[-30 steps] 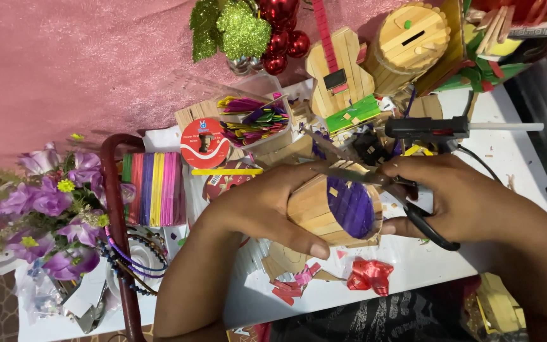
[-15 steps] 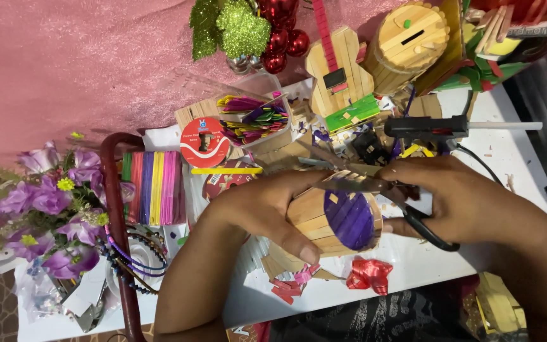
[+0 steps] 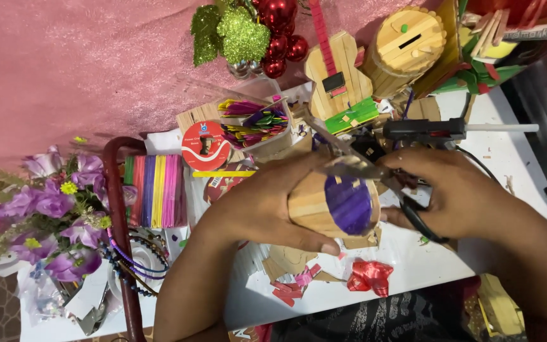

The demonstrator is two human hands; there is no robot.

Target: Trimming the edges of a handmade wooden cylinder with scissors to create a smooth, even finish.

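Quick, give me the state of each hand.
Left hand: closed around the wooden stick cylinder.
Right hand: closed on the scissors.

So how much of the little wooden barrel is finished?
The stick barrel already has its rounded wall built and a purple disc on the end. Right now the left hand grips it while the right hand works scissors at the disc's top edge. The edge there looks uneven, so trimming probably remains. A finished one with a slot stands behind.

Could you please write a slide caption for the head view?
Left hand grips a wooden stick-built cylinder with purple end while right hand works black-handled scissors at its rim.
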